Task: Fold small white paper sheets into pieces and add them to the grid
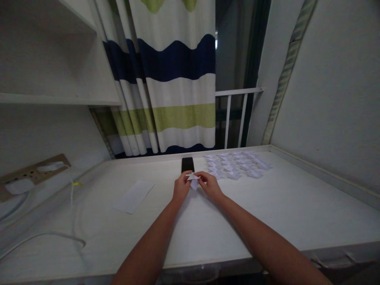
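Between my two hands is a small folded piece of white paper (194, 183), held just above the white table near its middle. My left hand (181, 187) pinches its left side, and the fingertips of my right hand (210, 183) close on its right side. Part of the paper points down toward me; the finer folds are too small to make out. Right behind my hands lies a black phone (187, 164), its near end partly covered by my left fingers. To the right, several folded white paper pieces (233, 165) lie in rows.
A flat white paper sheet (134, 196) lies left of my hands. At the far left are a power strip (32, 176) with plugs and a white cable (72, 202). A striped curtain (181, 91) hangs behind the table (282, 206); a shelf (59, 98) juts out at upper left.
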### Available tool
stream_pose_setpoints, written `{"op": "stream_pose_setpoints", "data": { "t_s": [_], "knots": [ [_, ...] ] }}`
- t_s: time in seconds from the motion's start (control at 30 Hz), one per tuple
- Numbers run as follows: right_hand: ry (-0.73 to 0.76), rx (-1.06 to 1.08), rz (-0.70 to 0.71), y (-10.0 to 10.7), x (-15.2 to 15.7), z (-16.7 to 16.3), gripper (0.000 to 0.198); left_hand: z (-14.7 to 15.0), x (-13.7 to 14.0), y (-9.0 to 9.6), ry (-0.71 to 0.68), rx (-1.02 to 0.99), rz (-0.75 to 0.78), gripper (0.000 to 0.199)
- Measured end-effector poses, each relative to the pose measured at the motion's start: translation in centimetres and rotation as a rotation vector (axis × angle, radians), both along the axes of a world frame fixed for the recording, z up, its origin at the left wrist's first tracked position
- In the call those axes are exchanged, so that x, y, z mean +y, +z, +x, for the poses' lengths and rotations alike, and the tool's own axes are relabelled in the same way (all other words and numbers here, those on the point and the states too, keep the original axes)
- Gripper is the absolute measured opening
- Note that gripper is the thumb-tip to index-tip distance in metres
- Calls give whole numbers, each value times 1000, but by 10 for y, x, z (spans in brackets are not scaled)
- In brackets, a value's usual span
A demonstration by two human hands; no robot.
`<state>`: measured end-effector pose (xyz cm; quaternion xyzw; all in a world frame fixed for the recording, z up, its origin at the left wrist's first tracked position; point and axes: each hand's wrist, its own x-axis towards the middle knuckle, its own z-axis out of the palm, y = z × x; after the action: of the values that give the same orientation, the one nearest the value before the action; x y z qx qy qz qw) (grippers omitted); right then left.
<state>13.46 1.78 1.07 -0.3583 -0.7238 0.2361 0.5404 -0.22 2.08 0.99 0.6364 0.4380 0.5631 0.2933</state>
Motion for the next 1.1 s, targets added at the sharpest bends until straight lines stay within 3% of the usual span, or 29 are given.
{"op": "stream_pose_setpoints", "data": {
  "t_s": [0.2, 0.37, 0.63, 0.77, 0.93, 1.1],
  "knots": [
    [-33, 46, 11, 2, 0, 1, 32, 0, -2, 4, -72, -52, -11, 39],
    [-35, 129, 6, 2, 2, 2, 28, 3, -5, 10, -157, -141, 3, 27],
    [-107, 161, 23, 5, 4, 7, 25, 3, -10, 17, -397, -313, -160, 36],
    [-71, 99, 73, 7, 0, 6, 26, 3, -11, 16, -301, -334, -202, 30],
    [-19, 64, 128, 7, -2, 4, 32, 3, -7, 15, -243, -329, -206, 39],
    [-45, 101, 48, 9, -2, 4, 25, 3, -4, 11, -258, -291, -165, 54]
  ]
}}
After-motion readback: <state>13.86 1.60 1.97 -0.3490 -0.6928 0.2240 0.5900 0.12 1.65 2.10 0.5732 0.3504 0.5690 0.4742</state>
